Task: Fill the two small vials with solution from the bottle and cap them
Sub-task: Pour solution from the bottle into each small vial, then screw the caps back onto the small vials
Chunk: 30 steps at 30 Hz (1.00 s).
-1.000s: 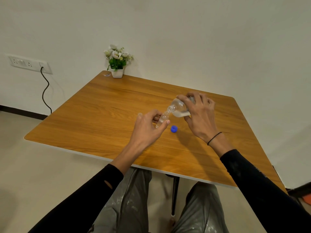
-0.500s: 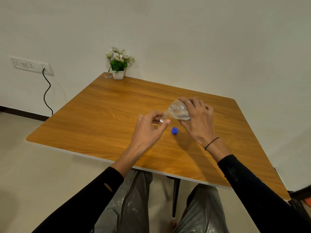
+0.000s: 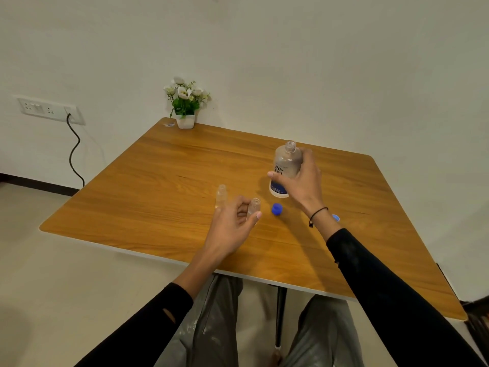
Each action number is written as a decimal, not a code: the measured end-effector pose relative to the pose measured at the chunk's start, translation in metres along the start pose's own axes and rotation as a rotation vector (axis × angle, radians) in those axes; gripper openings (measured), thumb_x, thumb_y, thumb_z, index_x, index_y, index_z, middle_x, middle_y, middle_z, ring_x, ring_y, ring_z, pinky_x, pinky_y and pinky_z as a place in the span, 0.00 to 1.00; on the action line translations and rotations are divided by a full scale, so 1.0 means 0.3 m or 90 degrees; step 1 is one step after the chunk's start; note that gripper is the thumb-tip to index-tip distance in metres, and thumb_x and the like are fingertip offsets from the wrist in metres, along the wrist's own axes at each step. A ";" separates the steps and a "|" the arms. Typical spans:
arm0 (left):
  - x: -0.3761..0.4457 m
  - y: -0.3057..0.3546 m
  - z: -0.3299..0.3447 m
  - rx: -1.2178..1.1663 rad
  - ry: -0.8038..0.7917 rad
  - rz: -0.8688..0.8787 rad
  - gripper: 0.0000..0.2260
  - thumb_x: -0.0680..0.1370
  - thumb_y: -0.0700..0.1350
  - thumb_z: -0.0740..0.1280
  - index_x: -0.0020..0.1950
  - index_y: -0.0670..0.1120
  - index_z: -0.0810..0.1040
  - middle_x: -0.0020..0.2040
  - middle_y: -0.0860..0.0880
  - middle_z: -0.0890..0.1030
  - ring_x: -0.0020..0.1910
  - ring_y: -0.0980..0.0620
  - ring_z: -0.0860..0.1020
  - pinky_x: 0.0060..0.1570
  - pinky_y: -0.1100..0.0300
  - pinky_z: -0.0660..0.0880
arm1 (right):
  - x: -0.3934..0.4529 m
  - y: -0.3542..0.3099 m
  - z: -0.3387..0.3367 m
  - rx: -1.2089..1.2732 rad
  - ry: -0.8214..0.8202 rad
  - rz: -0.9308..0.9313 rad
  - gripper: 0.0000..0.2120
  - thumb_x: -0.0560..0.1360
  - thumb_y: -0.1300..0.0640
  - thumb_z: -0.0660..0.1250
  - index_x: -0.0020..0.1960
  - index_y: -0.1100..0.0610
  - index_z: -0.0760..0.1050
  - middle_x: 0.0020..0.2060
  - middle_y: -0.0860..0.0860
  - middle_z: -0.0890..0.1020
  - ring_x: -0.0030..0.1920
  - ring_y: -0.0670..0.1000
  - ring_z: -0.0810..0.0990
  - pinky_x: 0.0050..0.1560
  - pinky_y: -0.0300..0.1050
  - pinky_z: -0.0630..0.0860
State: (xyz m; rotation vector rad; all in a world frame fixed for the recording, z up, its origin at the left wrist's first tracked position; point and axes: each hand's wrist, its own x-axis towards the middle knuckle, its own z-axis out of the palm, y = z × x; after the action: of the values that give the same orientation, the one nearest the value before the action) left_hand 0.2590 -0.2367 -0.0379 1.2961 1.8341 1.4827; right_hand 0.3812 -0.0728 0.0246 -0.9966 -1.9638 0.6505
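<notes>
The person's right hand (image 3: pixel 304 181) gripped a clear plastic solution bottle (image 3: pixel 286 168) with a blue-and-white label, fingers wrapped around its body, holding it upright and uncapped near the middle of the wooden tabletop (image 3: pixel 164 181), toward the far edge. The left hand (image 3: pixel 232 223) held a small clear vial (image 3: pixel 254 206) between thumb and loosely curled fingers, its mouth open and pointing up; whether it touched the tabletop could not be told. A second small clear vial (image 3: pixel 221 196) stood upright and uncapped just beside the left hand, on its far left side. A blue screw cap (image 3: pixel 276 209) lay on the tabletop between the two hands. Another pale blue cap (image 3: pixel 336 218) showed partly behind the right wrist. A white pot of white flowers (image 3: pixel 185 107) stood at the far left corner.
</notes>
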 end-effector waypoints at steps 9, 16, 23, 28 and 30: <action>0.012 -0.055 0.020 0.017 -0.019 -0.014 0.16 0.80 0.45 0.76 0.66 0.46 0.80 0.58 0.52 0.85 0.59 0.61 0.83 0.61 0.64 0.82 | 0.062 0.067 0.162 0.076 -0.023 0.099 0.35 0.67 0.51 0.85 0.66 0.54 0.69 0.58 0.47 0.77 0.62 0.53 0.78 0.61 0.53 0.81; 0.013 -0.067 0.020 0.012 -0.027 -0.011 0.17 0.79 0.43 0.77 0.67 0.45 0.80 0.58 0.54 0.85 0.60 0.63 0.82 0.61 0.65 0.81 | 0.065 0.101 0.181 0.050 -0.051 0.129 0.40 0.66 0.45 0.85 0.69 0.55 0.67 0.64 0.50 0.76 0.67 0.56 0.76 0.61 0.48 0.78; 0.017 -0.074 0.032 0.047 -0.044 -0.006 0.18 0.79 0.40 0.76 0.68 0.47 0.79 0.57 0.56 0.83 0.57 0.68 0.81 0.56 0.73 0.78 | -0.003 0.150 -0.075 -0.419 -0.044 -0.017 0.19 0.80 0.46 0.70 0.69 0.50 0.74 0.65 0.54 0.77 0.66 0.57 0.72 0.63 0.52 0.69; 0.031 -0.053 0.055 0.069 -0.061 -0.018 0.17 0.79 0.41 0.76 0.67 0.47 0.79 0.53 0.63 0.80 0.53 0.72 0.79 0.51 0.79 0.75 | -0.007 0.212 -0.178 -0.589 -0.297 0.059 0.14 0.82 0.61 0.64 0.66 0.53 0.75 0.62 0.59 0.77 0.61 0.62 0.76 0.55 0.54 0.74; 0.032 -0.051 0.061 0.072 -0.061 -0.019 0.16 0.79 0.41 0.76 0.66 0.47 0.79 0.52 0.64 0.79 0.52 0.72 0.78 0.50 0.80 0.75 | -0.020 0.197 -0.159 -0.571 -0.330 0.053 0.10 0.83 0.65 0.61 0.61 0.57 0.77 0.58 0.60 0.78 0.53 0.61 0.78 0.46 0.51 0.72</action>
State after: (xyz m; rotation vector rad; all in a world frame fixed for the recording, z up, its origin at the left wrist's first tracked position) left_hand 0.2634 -0.2188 -0.0560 1.3624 1.8898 1.2953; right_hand 0.4475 -0.0412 0.0042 -1.5440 -2.7740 0.0134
